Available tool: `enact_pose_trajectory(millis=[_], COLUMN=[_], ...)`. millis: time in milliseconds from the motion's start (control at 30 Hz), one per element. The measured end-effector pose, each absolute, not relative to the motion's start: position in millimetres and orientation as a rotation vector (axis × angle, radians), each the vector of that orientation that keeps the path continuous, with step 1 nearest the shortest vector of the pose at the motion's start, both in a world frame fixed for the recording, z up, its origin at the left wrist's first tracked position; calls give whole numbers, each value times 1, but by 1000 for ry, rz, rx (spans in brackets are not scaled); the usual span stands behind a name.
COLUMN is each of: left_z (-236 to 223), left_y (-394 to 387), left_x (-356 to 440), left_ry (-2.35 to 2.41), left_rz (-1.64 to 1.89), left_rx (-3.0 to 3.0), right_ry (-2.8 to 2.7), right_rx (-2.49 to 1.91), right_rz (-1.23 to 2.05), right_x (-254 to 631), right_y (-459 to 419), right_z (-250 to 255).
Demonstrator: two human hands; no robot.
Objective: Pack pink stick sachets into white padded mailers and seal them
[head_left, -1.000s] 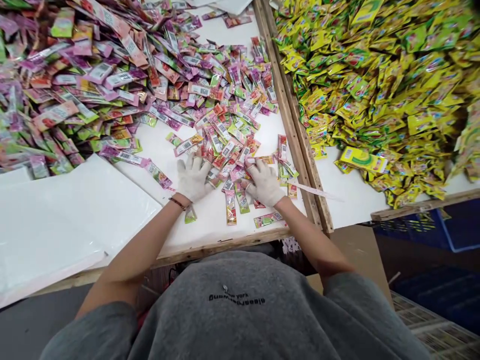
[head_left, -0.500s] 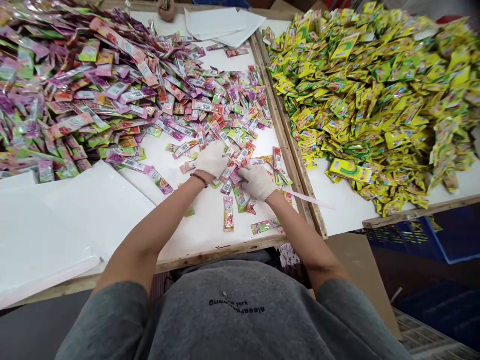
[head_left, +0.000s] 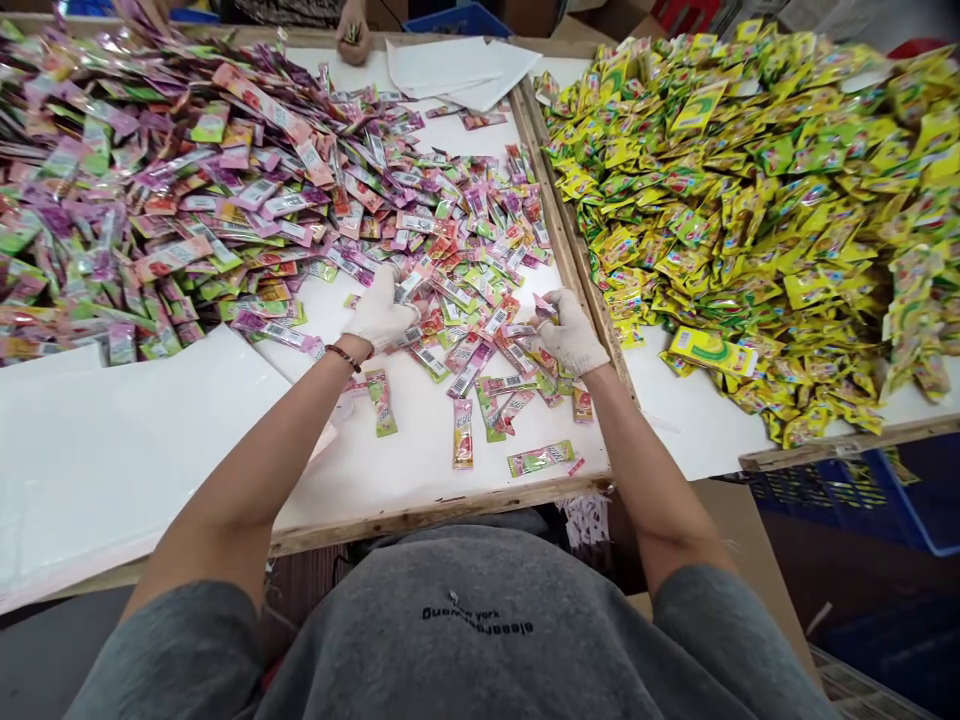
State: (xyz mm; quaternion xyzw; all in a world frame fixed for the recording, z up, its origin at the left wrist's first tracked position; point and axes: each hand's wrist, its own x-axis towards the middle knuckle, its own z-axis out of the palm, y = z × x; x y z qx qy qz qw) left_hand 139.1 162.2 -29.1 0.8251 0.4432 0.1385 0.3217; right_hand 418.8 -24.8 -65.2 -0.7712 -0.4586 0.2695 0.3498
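Both my hands wear pale work gloves and stand apart at the two sides of a loose cluster of stick sachets (head_left: 470,367) on the white table. My left hand (head_left: 381,312) is at the cluster's left side, thumb and fingers spread around sachet ends. At the right side, by the wooden divider, my right hand (head_left: 571,335) has its thumb and forefinger apart. A small pinkish sachet end (head_left: 546,308) shows between them; I cannot tell whether it is gripped. Nearer me lie a pink-yellow sachet (head_left: 463,433) and a green sachet (head_left: 540,458).
A big heap of pink, purple and green sachets (head_left: 165,190) covers the back left. Beyond the wooden divider (head_left: 559,215) lies a yellow packet heap (head_left: 750,210). White sheets (head_left: 120,440) lie at left. Another person's hand (head_left: 352,35) shows at the far edge.
My hands have moved apart, the left one to the left and the right one to the right. Sachets formerly under them now lie spread between them. The view has shifted slightly.
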Motion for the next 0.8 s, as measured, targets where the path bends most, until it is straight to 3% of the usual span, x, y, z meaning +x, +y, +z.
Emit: enact_pose_trajectory(millis=[167, 367, 533, 700, 800], left_z=[-27, -24, -10, -24, -33], left_y=[158, 159, 153, 132, 130], left_x=[129, 113, 109, 123, 130], left_ry=[1191, 1152, 1052, 750, 706], left_rz=[-271, 24, 75, -429, -512], left_rx=[2475, 2491, 2412, 2620, 2777], right_ry=[-1661, -1700, -1265, -1279, -1419], right_rx=[-2519, -2487, -2424, -2638, -2698], right_rz=[625, 217, 460, 738, 804], right_x=[426, 432, 415, 374, 367], right_y=[-1, -7, -23, -22, -15], right_z=[-64, -54, -52, -60, -56])
